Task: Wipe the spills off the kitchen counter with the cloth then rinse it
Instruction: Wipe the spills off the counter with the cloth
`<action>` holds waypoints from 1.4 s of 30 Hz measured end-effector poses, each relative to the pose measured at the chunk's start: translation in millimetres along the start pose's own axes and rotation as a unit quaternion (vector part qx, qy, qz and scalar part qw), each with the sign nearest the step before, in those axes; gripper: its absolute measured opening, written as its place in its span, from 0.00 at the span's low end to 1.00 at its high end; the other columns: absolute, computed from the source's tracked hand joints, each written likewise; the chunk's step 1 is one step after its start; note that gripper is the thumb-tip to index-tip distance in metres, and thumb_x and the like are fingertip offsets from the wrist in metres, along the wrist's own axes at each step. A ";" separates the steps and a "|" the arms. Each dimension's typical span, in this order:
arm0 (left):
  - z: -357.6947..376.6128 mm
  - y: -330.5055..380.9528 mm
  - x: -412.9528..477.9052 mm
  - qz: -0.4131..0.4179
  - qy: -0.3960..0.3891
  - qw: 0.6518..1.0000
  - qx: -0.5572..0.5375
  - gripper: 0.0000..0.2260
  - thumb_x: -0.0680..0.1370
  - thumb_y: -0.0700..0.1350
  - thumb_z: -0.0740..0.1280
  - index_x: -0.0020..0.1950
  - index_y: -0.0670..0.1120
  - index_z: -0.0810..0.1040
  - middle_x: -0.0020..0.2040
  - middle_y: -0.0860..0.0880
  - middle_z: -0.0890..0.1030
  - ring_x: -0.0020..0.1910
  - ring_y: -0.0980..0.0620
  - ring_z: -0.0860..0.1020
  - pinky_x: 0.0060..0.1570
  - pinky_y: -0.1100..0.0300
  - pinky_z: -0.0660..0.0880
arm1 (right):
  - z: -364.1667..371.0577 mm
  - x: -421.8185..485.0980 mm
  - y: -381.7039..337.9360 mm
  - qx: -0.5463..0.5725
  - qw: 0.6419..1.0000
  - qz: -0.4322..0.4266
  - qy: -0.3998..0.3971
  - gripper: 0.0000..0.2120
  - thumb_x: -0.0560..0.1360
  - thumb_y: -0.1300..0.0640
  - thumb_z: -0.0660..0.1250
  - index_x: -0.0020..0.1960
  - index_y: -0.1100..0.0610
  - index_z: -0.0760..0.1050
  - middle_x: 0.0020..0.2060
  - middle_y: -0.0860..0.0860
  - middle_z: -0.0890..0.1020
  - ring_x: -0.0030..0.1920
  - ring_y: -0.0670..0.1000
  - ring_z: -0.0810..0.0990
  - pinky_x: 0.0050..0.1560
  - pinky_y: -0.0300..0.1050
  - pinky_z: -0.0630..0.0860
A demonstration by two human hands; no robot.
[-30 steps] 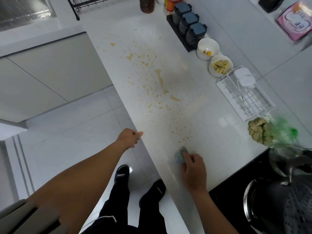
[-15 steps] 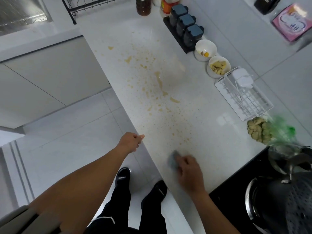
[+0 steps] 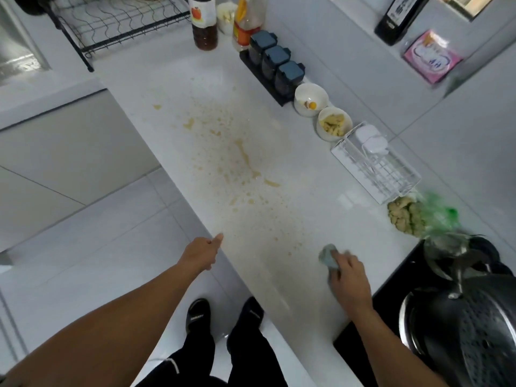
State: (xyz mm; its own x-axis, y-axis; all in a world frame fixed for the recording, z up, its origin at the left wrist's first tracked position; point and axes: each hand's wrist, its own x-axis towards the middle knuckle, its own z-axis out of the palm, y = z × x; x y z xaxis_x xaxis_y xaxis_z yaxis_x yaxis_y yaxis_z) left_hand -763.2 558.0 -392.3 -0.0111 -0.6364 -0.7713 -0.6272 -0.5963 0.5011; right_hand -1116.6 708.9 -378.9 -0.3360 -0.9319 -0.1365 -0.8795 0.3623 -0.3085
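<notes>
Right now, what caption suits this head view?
Right hand holds a blue-grey cloth on the white counter near yellowish-brown spills.

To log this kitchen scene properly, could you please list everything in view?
counter: one, white, centre
spills: many, yellow-brown, across counter's middle
cloth: one, grey-blue, counter's near end
dish rack: one, black, far left
bottles: two, dark and orange-labelled, counter's far end
jars: three, dark blue lids, black tray by wall
bowls: two, white, beside jars
wire basket: one, white, by wall
ginger: one pile, beige, past basket
pot: one, dark, stove at right
left hand: one, at counter's front edge
right hand: one, holding cloth
</notes>
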 end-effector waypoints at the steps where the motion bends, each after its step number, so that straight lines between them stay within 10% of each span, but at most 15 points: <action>1: -3.3 2.3 2.4 -0.003 -0.001 1.000 0.005 0.25 0.79 0.66 0.61 0.43 0.44 0.79 0.40 0.45 0.83 0.33 0.51 0.79 0.28 0.63 0.70 | -6.9 17.2 9.2 -0.003 0.998 0.053 0.012 0.22 0.70 0.68 0.72 0.64 0.62 0.78 0.54 0.66 0.78 0.50 0.68 0.77 0.52 0.58 0.75; 12: -3.8 2.6 19.7 -0.015 0.054 0.998 0.003 0.20 0.77 0.60 0.70 0.39 0.43 0.82 0.35 0.48 0.84 0.28 0.56 0.79 0.22 0.68 0.70 | -27.4 179.0 34.6 0.024 0.961 0.253 0.107 0.24 0.72 0.57 0.67 0.67 0.55 0.72 0.64 0.64 0.73 0.64 0.67 0.70 0.64 0.57 0.67; 17: -2.6 2.6 17.7 -0.027 0.057 0.998 0.028 0.21 0.77 0.60 0.70 0.37 0.44 0.83 0.35 0.49 0.84 0.31 0.51 0.81 0.33 0.61 0.75 | -11.2 143.7 41.2 0.014 0.998 0.031 0.051 0.22 0.72 0.66 0.67 0.66 0.60 0.76 0.57 0.67 0.75 0.54 0.69 0.73 0.54 0.60 0.70; 21: -7.0 5.3 18.9 -0.032 0.052 0.998 0.022 0.20 0.77 0.60 0.71 0.38 0.43 0.83 0.36 0.49 0.84 0.29 0.52 0.80 0.25 0.65 0.70 | -9.3 149.0 37.7 0.033 0.982 0.145 0.117 0.22 0.72 0.62 0.66 0.66 0.61 0.75 0.56 0.68 0.75 0.53 0.71 0.74 0.52 0.60 0.72; 24: -12.0 8.2 19.3 -0.052 0.036 0.997 0.032 0.21 0.76 0.61 0.70 0.41 0.43 0.83 0.39 0.47 0.84 0.33 0.50 0.80 0.28 0.63 0.70 | -2.4 142.5 36.8 -0.030 0.996 -0.080 0.038 0.21 0.73 0.65 0.65 0.66 0.61 0.76 0.52 0.66 0.76 0.50 0.68 0.74 0.49 0.59 0.74; 28: -16.0 11.0 19.4 -0.054 0.029 0.997 0.043 0.20 0.75 0.62 0.72 0.41 0.44 0.84 0.41 0.46 0.85 0.34 0.50 0.80 0.29 0.63 0.71 | -0.6 132.5 38.2 0.025 0.990 0.102 0.091 0.22 0.74 0.65 0.67 0.68 0.62 0.74 0.54 0.68 0.75 0.52 0.69 0.74 0.52 0.60 0.72; 32: -14.8 12.3 17.2 -0.040 0.042 0.997 0.060 0.20 0.75 0.62 0.71 0.39 0.45 0.84 0.39 0.47 0.85 0.32 0.51 0.80 0.29 0.63 0.70 | -0.7 121.9 39.1 -0.001 0.998 -0.058 0.019 0.22 0.73 0.67 0.68 0.67 0.61 0.76 0.53 0.67 0.76 0.52 0.69 0.75 0.50 0.60 0.75; 35: -7.9 7.3 14.2 -0.034 0.056 0.997 0.043 0.21 0.76 0.63 0.70 0.37 0.46 0.83 0.37 0.49 0.84 0.32 0.52 0.80 0.29 0.63 0.71 | -1.7 120.0 34.0 0.042 0.990 0.110 0.080 0.22 0.74 0.65 0.67 0.68 0.60 0.75 0.55 0.68 0.75 0.53 0.69 0.74 0.53 0.61 0.73; 39: -3.7 8.3 11.1 -0.042 0.052 0.997 0.043 0.22 0.78 0.62 0.67 0.38 0.44 0.83 0.36 0.48 0.84 0.28 0.53 0.78 0.25 0.64 0.69 | 6.7 105.3 26.7 -0.025 0.991 -0.131 -0.001 0.23 0.73 0.65 0.69 0.68 0.59 0.76 0.51 0.63 0.76 0.50 0.66 0.75 0.49 0.57 0.76; 42: -2.4 10.9 11.1 -0.033 0.045 0.997 0.058 0.22 0.79 0.61 0.66 0.39 0.44 0.81 0.39 0.46 0.84 0.32 0.49 0.79 0.33 0.60 0.73 | 6.7 103.8 28.7 0.049 0.995 0.071 0.045 0.21 0.76 0.63 0.67 0.69 0.58 0.74 0.56 0.65 0.75 0.55 0.66 0.73 0.54 0.59 0.74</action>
State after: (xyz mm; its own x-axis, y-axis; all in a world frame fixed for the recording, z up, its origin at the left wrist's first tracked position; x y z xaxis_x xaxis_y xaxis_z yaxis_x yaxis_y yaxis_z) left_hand -768.3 543.2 -394.5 0.1006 -0.6424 -0.7597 -0.7101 -0.5813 0.3975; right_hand -1174.5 622.7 -408.3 -0.4865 -0.8677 -0.1021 -0.7860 0.4858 -0.3824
